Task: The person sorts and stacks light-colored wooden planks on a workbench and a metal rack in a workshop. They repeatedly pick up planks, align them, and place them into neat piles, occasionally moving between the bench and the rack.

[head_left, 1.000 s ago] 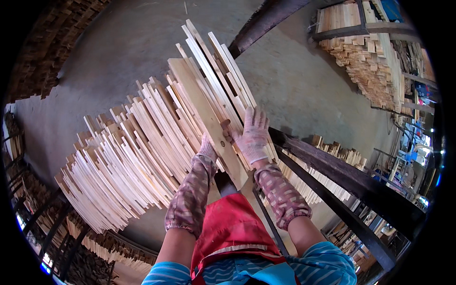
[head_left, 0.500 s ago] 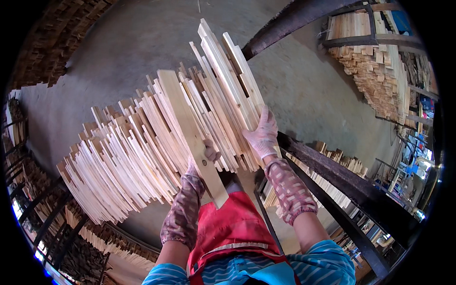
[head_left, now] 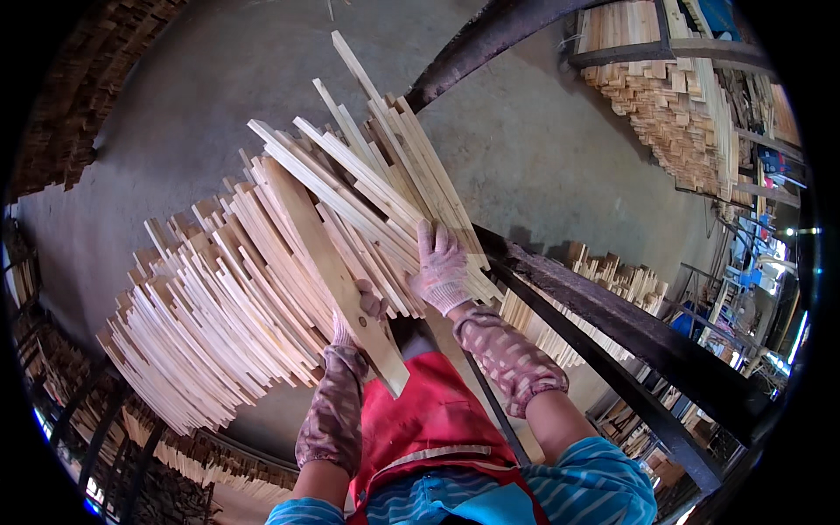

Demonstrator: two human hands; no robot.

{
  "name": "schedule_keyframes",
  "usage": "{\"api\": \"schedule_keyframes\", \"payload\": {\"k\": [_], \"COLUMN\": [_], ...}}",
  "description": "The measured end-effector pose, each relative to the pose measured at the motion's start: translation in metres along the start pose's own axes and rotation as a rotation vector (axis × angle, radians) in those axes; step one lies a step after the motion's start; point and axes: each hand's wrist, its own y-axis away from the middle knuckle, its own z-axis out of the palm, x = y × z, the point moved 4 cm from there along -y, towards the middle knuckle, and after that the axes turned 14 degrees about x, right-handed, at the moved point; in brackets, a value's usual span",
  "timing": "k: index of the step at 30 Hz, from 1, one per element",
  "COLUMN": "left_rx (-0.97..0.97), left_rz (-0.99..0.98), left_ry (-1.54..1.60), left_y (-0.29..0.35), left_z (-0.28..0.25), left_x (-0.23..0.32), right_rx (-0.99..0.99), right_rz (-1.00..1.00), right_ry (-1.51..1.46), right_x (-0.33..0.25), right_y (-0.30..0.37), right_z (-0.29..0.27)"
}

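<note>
Plainly, the two gloved hands are apart, each busy with wood. The left hand (head_left: 342, 332) is clamped on a wide, pale board (head_left: 325, 261), its fingers (head_left: 371, 304) curled over the right edge near a dark knot. That board lies slantwise across the row of narrow strips (head_left: 232, 306), its upper end pointing away to the left and its lower end over the red apron (head_left: 440, 407). The right hand (head_left: 440, 269) rests, fingers forward, on the near ends of strips at the right of the row; whether it grips any, I cannot tell. Just ahead of it, several pale slanting strips (head_left: 334, 196) fan out to the left across the others, one tip near the board's far end. More long strips (head_left: 422, 166) stand out beyond them. A dark metal beam (head_left: 612, 312) runs off to the right, and the grey floor (head_left: 542, 144) shows beyond the wood.
</note>
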Motion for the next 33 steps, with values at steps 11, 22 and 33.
{"api": "schedule_keyframes", "payload": {"k": [11, 22, 33], "left_rx": [0.036, 0.025, 0.073], "left_rz": [-0.052, -0.096, -0.014], "left_ry": [-0.037, 0.038, -0.049], "left_y": [0.010, -0.003, 0.025], "left_z": [-0.003, 0.008, 0.050], "left_x": [0.018, 0.013, 0.034], "right_rx": [0.040, 0.097, 0.024], "right_rz": [0.205, 0.210, 0.221], "right_ry": [-0.102, 0.061, 0.027], "right_x": [0.038, 0.044, 0.045], "right_y": [-0.024, -0.046, -0.033], "right_z": [-0.037, -0.008, -0.026]}}
